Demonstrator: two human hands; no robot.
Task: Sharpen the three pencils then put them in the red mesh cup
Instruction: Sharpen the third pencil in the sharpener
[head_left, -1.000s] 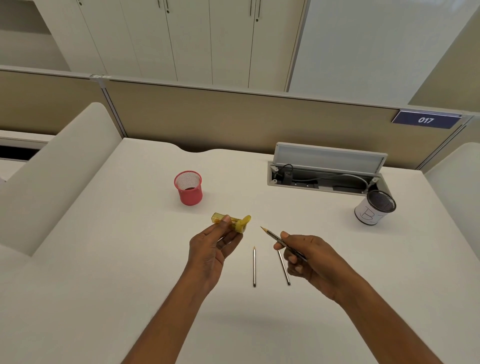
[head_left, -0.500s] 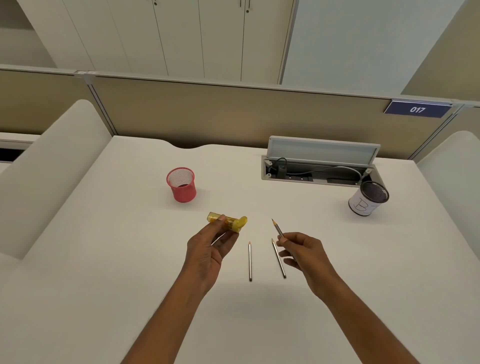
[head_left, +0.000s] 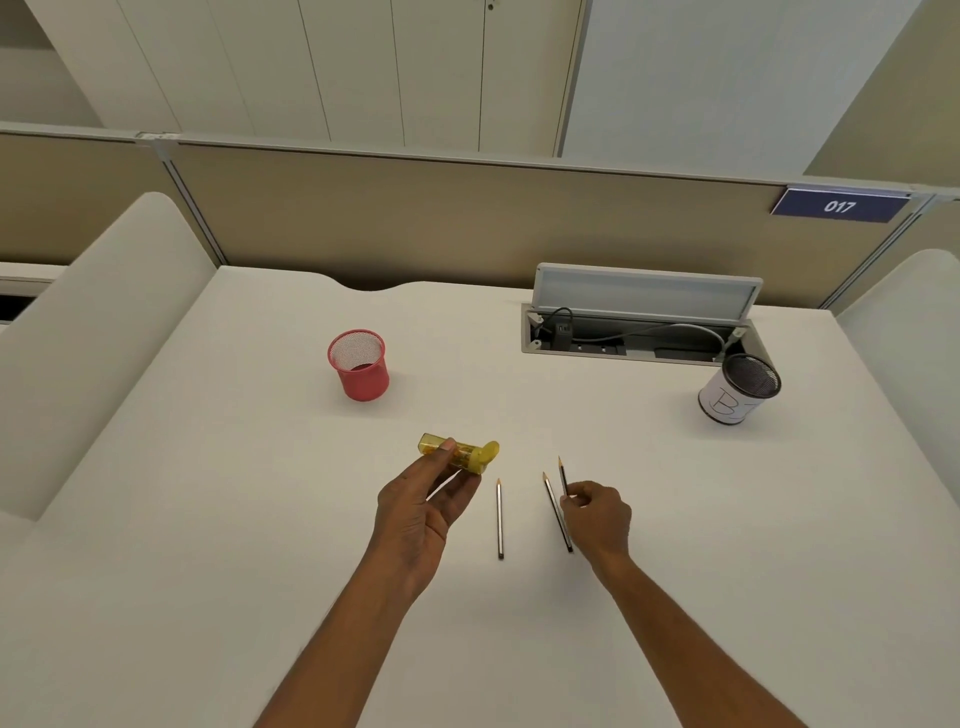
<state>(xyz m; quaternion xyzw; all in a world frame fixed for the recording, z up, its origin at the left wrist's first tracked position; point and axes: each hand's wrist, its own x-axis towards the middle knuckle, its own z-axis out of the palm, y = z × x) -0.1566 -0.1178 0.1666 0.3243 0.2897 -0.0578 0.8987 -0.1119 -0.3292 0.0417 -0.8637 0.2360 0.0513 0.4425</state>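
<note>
My left hand holds a yellow see-through sharpener above the white desk. My right hand pinches a dark pencil whose tip points away from me, low over the desk. Right beside it lies a second pencil, partly hidden by my fingers. A third pencil lies between my two hands, tip pointing away. The red mesh cup stands upright to the far left; I see no pencils in it.
A white cup with a black mesh inside stands at the far right. An open cable hatch with wires sits at the back of the desk. Beige partitions wall in the desk.
My right hand has lowered its pencil toward the desk, next to the lying pencil on the right. My left hand has kept the sharpener steady. The camera has tilted up slightly.
</note>
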